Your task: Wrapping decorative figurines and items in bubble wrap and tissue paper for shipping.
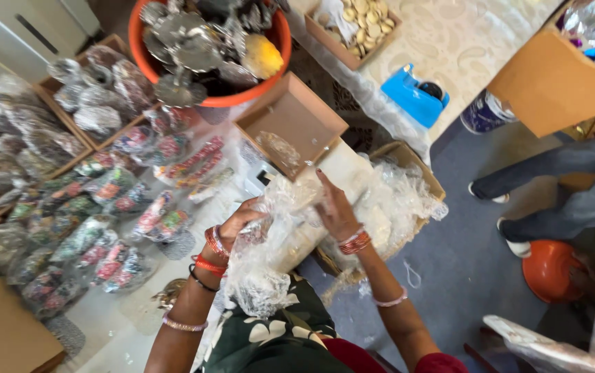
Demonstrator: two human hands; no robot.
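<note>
Nearest, left hand (pixel 236 224) clenched on crinkled clear plastic wrap (pixel 263 269) bunched over the lap; right hand (pixel 335 207) flat on the same wrap, fingers stretched, not gripping. Just right, open cardboard box (pixel 408 162) stuffed with more clear wrap, grey floor (pixel 456 262) free beside it. Left, rows of clear-wrapped colourful packets (pixel 104 221) crowding the white surface. Beyond the hands, empty brown tray-box (pixel 290 121). Farther, orange tub (pixel 214 48) of silver pieces, blue tape dispenser (pixel 413 93).
</note>
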